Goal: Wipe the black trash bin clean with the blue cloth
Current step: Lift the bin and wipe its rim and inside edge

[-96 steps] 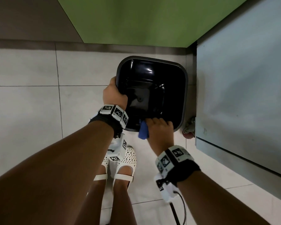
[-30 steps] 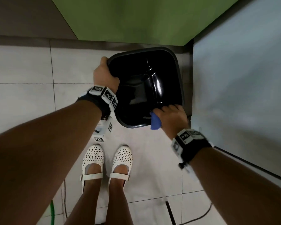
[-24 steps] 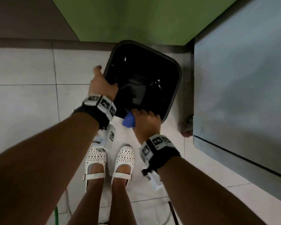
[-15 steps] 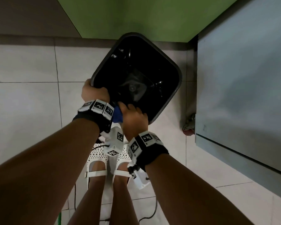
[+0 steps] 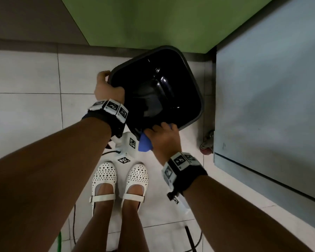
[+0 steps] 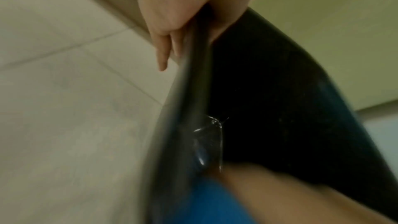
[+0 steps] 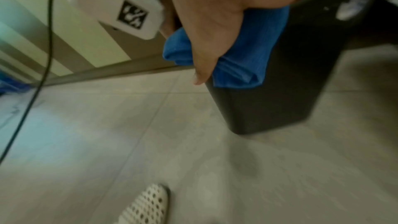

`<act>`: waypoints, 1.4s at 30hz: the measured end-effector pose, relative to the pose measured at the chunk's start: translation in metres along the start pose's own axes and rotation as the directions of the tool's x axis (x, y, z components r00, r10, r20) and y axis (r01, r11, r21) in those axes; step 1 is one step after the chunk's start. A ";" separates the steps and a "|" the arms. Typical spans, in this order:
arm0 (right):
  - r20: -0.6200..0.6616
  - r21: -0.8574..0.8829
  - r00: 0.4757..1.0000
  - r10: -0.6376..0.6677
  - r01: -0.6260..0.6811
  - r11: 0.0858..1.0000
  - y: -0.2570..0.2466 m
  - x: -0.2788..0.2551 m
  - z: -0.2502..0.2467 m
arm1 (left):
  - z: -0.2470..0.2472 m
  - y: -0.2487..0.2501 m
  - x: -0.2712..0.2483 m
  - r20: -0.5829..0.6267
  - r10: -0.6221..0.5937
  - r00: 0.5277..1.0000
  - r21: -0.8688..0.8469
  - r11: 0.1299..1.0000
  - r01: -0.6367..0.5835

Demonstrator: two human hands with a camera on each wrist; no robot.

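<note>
Your left hand (image 5: 108,88) grips the rim of the tilted black trash bin (image 5: 193,84). Your right hand (image 5: 164,140) presses the bunched blue cloth (image 5: 144,144) against its near outer wall.

Arms: bare, no sleeves.
Left wrist band (image 5: 105,118): black strap, white blocks with black square-code markers on top.
Right wrist band (image 5: 184,171): the same — black strap, white marker blocks.
Wrist camera housing (image 5: 127,144): white, coded tags, thin black cable.
Shoes (image 5: 119,180): white, perforated toes, buckled straps — at 6 o'clock.
</note>
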State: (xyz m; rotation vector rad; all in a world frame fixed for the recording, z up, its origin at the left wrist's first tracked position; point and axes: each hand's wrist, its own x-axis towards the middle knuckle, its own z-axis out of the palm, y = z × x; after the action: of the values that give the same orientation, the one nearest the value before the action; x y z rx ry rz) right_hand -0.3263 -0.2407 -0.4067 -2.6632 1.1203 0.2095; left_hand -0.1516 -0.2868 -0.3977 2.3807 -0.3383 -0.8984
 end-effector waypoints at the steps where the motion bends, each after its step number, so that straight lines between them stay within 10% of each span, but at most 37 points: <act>1: 0.024 0.044 0.999 0.028 -0.029 0.999 -0.013 0.005 -0.001 | 0.002 -0.004 -0.006 0.003 -0.009 1.000 -0.002 1.000 0.009; 9: -0.042 0.148 0.997 0.059 -0.052 0.988 -0.042 0.027 0.002 | -0.001 -0.027 -0.016 0.043 0.129 0.991 0.100 0.986 -0.133; 18: -0.123 -0.081 0.992 -0.043 0.033 0.996 0.062 0.002 0.003 | -0.003 -0.011 0.003 0.167 0.219 0.961 0.188 0.950 -0.249; 23: -0.053 0.029 0.989 0.136 -0.135 0.990 0.015 0.016 0.004 | -0.010 -0.024 -0.003 0.053 -0.022 0.998 0.146 0.989 0.014; 27: 0.025 0.100 0.970 0.243 -0.245 0.964 -0.026 0.028 0.004 | -0.006 -0.035 -0.017 -0.084 -0.263 0.961 -0.198 0.950 0.242; 35: -0.074 0.124 0.987 0.144 -0.134 0.983 -0.013 0.023 0.006 | -0.001 -0.025 -0.010 -0.151 -0.166 0.974 -0.174 0.975 0.139; 42: -0.196 -0.066 0.960 -0.200 0.191 0.979 0.038 0.013 0.011 | -0.005 -0.009 0.005 -0.042 -0.017 0.999 0.021 1.000 0.018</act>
State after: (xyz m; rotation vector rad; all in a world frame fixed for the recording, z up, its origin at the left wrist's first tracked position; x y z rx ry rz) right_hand -0.3448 -0.2717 -0.4264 -2.8650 0.9051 -0.0747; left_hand -0.1445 -0.2797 -0.4029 2.4218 -0.3120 -0.8553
